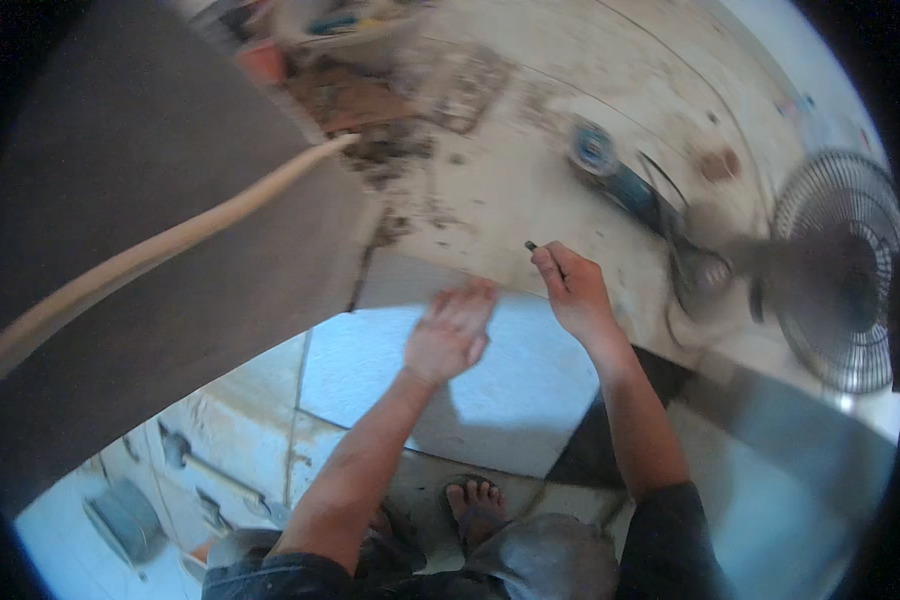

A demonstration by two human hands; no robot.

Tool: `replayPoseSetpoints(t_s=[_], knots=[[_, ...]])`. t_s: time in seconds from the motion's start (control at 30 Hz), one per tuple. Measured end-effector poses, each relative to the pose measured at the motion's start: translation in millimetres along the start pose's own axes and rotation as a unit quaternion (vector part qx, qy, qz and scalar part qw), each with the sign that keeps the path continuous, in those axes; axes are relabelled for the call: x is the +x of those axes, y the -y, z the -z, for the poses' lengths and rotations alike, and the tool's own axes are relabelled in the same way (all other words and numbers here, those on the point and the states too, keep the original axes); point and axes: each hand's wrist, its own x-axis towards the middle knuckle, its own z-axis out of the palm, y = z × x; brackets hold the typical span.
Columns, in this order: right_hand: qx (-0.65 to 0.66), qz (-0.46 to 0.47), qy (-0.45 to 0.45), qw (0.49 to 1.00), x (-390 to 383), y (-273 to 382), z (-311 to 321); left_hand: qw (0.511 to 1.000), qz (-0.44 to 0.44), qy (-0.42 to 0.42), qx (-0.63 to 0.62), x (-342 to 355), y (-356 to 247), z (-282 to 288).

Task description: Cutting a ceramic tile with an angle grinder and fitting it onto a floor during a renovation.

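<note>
My left hand lies open, slightly blurred, with fingers together and extended over the upper part of a pale square panel in the middle of the view. To its right, my right hand is closed round a short dark pen-like object, whose tip sticks out above the thumb. A large dark-grey sheet fills the upper left, with a long curved pale wooden strip across it. Beyond my right hand lies an angle grinder with a blue disc-shaped head and a cord.
A standing fan is at the right. Debris, a brown board and a container lie at the top. At lower left are long-handled tools and a grey bucket-like container. My feet stand below the panel.
</note>
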Motion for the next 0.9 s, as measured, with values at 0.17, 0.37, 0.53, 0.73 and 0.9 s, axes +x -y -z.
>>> replayPoseSetpoints(t_s=[0.17, 0.37, 0.53, 0.73, 0.9], knots=[[-0.076, -0.135, -0.098, 0.983, -96.4, -98.3, 77.0, 0.992, 0.039, 0.044, 0.111, 8.0, -7.5, 1.3], [-0.202, -0.181, -0.039, 0.962, -162.3, -133.5, 94.2, 0.99, 0.032, 0.039, 0.131, 12.3, -17.2, 4.5], [-0.213, -0.051, 0.001, 0.976, -153.2, -144.2, 68.7, 0.988, 0.014, 0.028, 0.15, 10.9, -18.0, 2.4], [-0.274, 0.04, 0.008, 0.961, -138.2, -142.6, 74.1, 0.985, 0.02, 0.029, 0.168, 12.1, -17.5, 4.6], [-0.257, 0.082, -0.01, 0.963, -138.4, -148.8, 72.0, 0.986, 0.008, 0.017, 0.166, 12.9, -16.4, 2.1]])
